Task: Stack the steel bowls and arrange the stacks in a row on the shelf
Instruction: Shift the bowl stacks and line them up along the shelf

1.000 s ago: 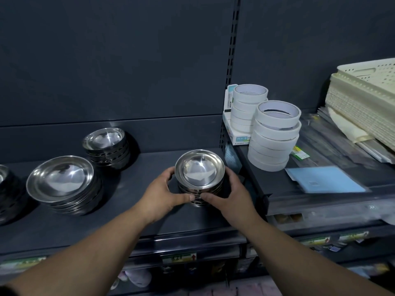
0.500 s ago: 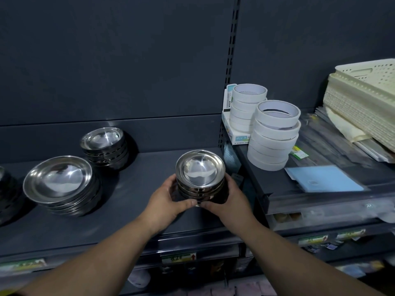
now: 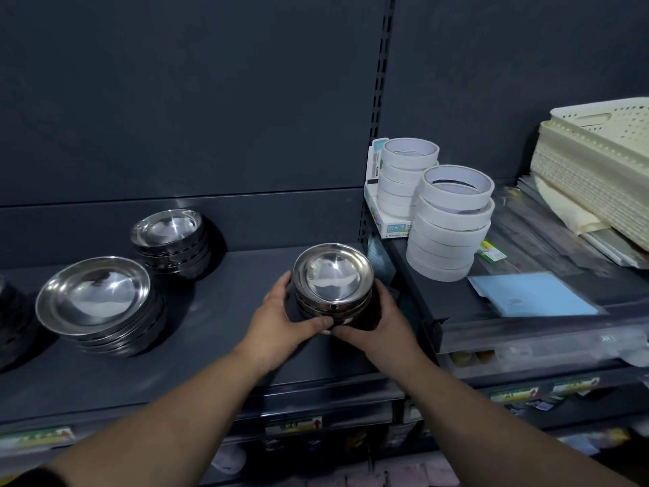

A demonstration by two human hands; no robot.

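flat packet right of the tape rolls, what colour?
Light blue. The flat packet lies on the right-hand shelf; the head view shows it best.

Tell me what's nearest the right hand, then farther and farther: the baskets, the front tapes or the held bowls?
From the right hand:
1. The held bowls: touching it, just to its left.
2. The front tapes: higher up, to its right.
3. The baskets: far right, at the back.

A dark grey back panel (image 3: 193,100) filled 12 o'clock, divided by a slotted upright (image 3: 384,100) at 1 o'clock. The dark shelf (image 3: 217,332) lay centrally, an adjoining shelf (image 3: 453,300) at 3 o'clock, and blurred floor (image 3: 404,478) at 6 o'clock.
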